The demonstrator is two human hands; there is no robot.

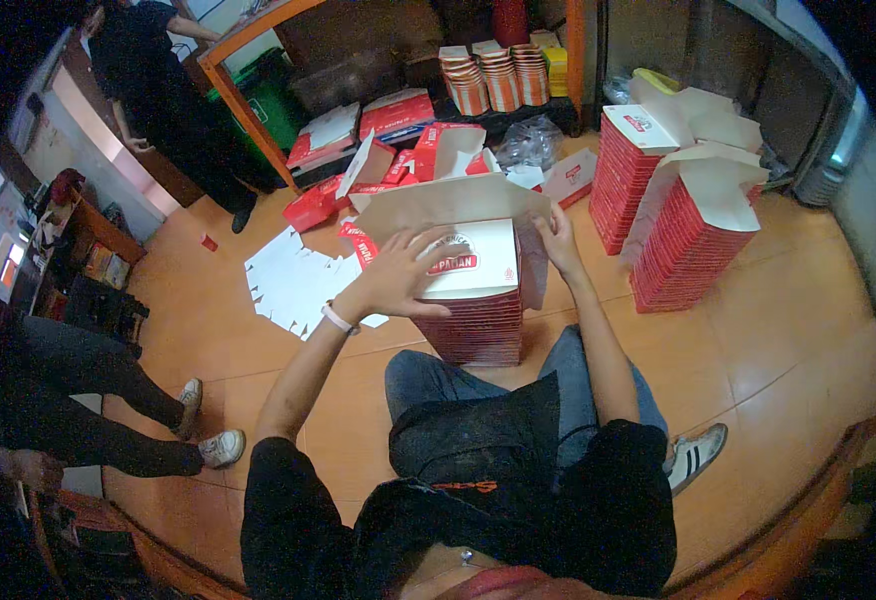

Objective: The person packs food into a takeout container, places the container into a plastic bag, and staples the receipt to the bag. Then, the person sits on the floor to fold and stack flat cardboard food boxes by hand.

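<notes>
In front of my crossed legs stands a tall nested stack of red and white cardboard food boxes (473,330). The topmost box (493,262) shows its white printed panel, and its plain grey-brown flaps stand up at the far and right sides. My left hand (398,270) lies open across the left part of that panel, fingers spread, thumb toward the near edge. At the upper right corner, my right hand (560,243) is closed on the edge of a cardboard flap (530,195), fingers bent around it. Part of its grip is hidden.
Two more box stacks (693,235) stand on the right. Loose red boxes (398,170) and flat white sheets (298,280) lie beyond my left hand. Striped cups (495,80) sit on a low shelf. Two people stand at left; one's shoes (220,447) are close by.
</notes>
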